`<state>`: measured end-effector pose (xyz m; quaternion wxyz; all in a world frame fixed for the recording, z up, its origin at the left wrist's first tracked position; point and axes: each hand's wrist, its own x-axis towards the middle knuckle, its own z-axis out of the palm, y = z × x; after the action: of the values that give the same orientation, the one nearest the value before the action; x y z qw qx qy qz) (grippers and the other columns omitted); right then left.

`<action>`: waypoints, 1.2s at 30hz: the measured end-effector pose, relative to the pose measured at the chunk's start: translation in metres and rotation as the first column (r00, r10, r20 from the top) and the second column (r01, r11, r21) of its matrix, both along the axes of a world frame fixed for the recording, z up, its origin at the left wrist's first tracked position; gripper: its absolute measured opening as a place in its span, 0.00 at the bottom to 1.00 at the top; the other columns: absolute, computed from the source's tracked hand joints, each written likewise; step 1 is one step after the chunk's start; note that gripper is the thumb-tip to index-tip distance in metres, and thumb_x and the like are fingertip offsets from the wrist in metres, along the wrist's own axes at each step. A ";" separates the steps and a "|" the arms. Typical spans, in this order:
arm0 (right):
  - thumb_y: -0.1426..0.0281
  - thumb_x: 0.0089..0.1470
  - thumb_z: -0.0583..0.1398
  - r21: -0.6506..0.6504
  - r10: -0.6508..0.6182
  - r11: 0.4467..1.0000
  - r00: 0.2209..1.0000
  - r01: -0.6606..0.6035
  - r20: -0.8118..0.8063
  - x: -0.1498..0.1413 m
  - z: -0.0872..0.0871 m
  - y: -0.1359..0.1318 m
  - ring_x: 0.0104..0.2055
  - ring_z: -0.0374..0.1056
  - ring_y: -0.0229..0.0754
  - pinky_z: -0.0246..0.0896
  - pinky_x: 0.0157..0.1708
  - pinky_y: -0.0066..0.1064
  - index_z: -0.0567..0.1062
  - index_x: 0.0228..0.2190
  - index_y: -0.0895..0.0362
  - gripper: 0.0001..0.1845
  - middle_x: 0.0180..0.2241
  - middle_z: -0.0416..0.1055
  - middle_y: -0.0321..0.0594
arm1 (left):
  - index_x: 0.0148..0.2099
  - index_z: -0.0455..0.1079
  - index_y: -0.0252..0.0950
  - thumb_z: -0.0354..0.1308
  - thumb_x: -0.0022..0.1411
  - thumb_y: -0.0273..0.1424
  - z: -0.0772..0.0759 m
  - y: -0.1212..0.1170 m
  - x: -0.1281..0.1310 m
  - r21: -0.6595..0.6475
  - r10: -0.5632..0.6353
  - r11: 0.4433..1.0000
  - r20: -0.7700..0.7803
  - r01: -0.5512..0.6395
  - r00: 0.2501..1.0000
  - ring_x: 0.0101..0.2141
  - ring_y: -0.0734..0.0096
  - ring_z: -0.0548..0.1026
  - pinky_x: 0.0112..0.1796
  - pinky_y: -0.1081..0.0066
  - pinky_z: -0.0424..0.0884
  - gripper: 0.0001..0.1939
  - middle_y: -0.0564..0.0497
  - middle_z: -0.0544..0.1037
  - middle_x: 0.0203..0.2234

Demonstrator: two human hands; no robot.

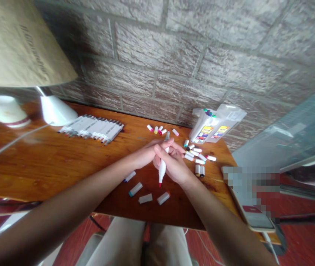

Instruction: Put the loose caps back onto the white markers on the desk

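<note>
A white double-ended marker (162,170) stands nearly upright between my hands over the desk. Its lower end shows a red tip, and a grey section with a small red tip sticks out at the top. My right hand (177,166) is closed around the marker, thumb laid across its barrel. My left hand (148,153) meets it from the other side, fingers closed at the upper part of the marker; some of them are hidden. Nearer to me lie loose caps, among them a teal-ended cap (135,189), a whitish cap (145,198) and an orange-ended cap (163,198).
Several uncapped markers (91,129) lie in a row at the back left, beside a lamp (56,109) and a paper cup (4,111). More caps (197,157) are scattered right of my hands. Behind them stands a clear plastic case (215,125). A phone (247,199) rests at the right edge.
</note>
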<state>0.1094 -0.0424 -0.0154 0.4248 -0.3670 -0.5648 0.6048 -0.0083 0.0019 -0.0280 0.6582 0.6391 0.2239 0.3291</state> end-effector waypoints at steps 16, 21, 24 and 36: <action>0.41 0.56 0.57 0.100 -0.040 0.994 0.998 0.034 0.052 0.002 -0.010 0.001 0.18 0.56 0.33 0.48 0.23 0.29 0.67 0.15 0.56 0.35 0.14 0.60 0.33 | 0.44 0.80 0.32 0.47 0.66 0.57 0.020 -0.007 -0.003 0.061 -0.023 0.998 -0.075 0.028 0.997 0.25 0.71 0.74 0.21 0.75 0.63 0.34 0.45 0.81 0.33; 0.39 0.52 0.59 0.098 -0.034 0.995 0.996 0.025 0.086 0.001 0.003 -0.005 0.18 0.56 0.32 0.50 0.23 0.28 0.68 0.15 0.57 0.36 0.14 0.61 0.33 | 0.42 0.80 0.32 0.48 0.66 0.56 0.019 -0.007 -0.003 0.091 0.010 0.996 -0.069 -0.003 0.998 0.31 0.69 0.77 0.28 0.75 0.68 0.33 0.44 0.82 0.35; 0.37 0.50 0.59 0.116 -0.047 0.993 0.992 0.034 0.116 0.001 0.007 -0.006 0.18 0.55 0.31 0.51 0.23 0.28 0.68 0.15 0.57 0.37 0.14 0.62 0.33 | 0.43 0.80 0.30 0.45 0.66 0.57 0.022 -0.009 -0.003 0.083 -0.003 0.996 -0.054 0.007 0.999 0.27 0.71 0.76 0.25 0.75 0.66 0.36 0.43 0.82 0.36; 0.31 0.48 0.53 0.136 0.014 0.990 0.978 -0.042 0.206 -0.002 0.017 -0.011 0.19 0.57 0.33 0.53 0.24 0.28 0.67 0.14 0.57 0.42 0.14 0.59 0.34 | 0.45 0.81 0.31 0.41 0.66 0.59 0.031 -0.014 -0.014 0.161 -0.056 0.984 -0.139 0.079 0.989 0.23 0.74 0.73 0.25 0.76 0.66 0.39 0.46 0.80 0.29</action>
<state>0.1072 -0.0530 0.0018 0.3806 -0.3885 -0.6517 0.5288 -0.0227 -0.0121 0.0026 0.5969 0.7196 0.2176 0.2803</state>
